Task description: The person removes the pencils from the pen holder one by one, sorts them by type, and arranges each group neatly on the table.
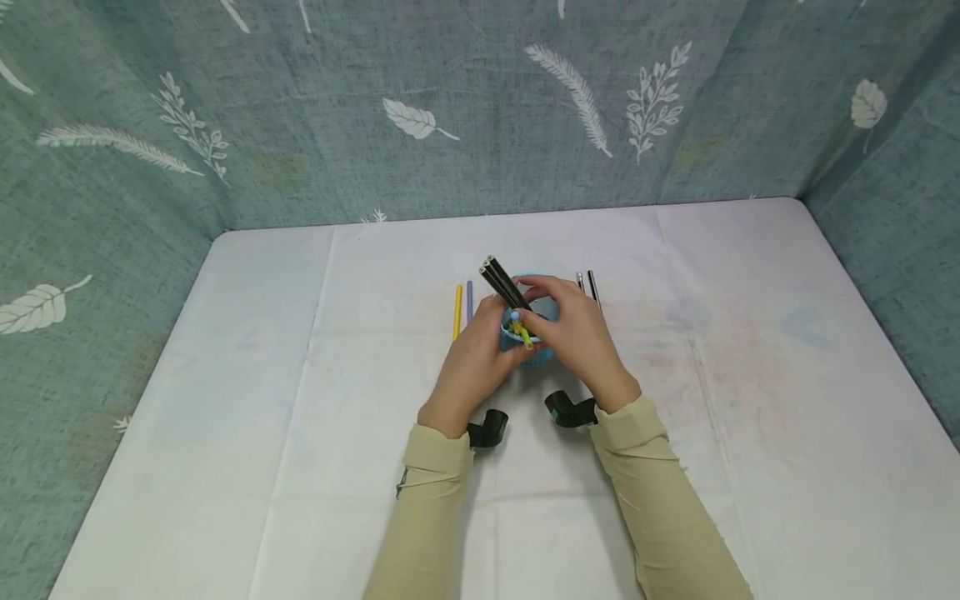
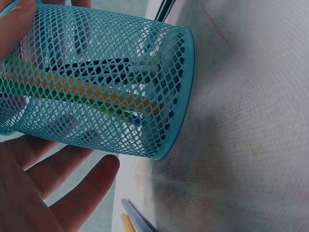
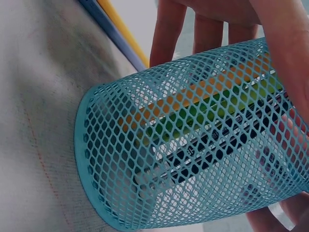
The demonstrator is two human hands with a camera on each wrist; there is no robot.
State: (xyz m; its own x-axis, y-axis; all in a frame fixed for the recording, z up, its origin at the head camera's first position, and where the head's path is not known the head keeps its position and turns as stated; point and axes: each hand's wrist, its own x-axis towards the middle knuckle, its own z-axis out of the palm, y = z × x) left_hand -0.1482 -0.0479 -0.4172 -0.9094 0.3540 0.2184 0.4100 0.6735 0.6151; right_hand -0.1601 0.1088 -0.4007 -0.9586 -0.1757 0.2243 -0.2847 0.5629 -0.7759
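Observation:
A light blue mesh pen cup (image 1: 547,308) has its base close over the white cloth. My left hand (image 1: 472,354) grips its side, the thumb across the near face and the fingers (image 2: 89,193) along the far left. My right hand (image 1: 573,329) is at the cup's mouth, thumb and forefinger pinching several black pencils (image 1: 504,285) that lean left out of it. Through the mesh, the black pencils (image 3: 207,145) show silvery lower ends. Beside them in the cup stand orange (image 3: 193,94) and green (image 3: 193,116) pen-like sticks.
Left of the cup lie a yellow stick (image 1: 457,312) and a bluish-purple stick (image 1: 469,300). Further dark pencils (image 1: 593,287) lie to the right, partly behind my right hand. Black camera mounts (image 1: 491,429) project from both wrists. A patterned green curtain (image 1: 480,108) stands behind the table.

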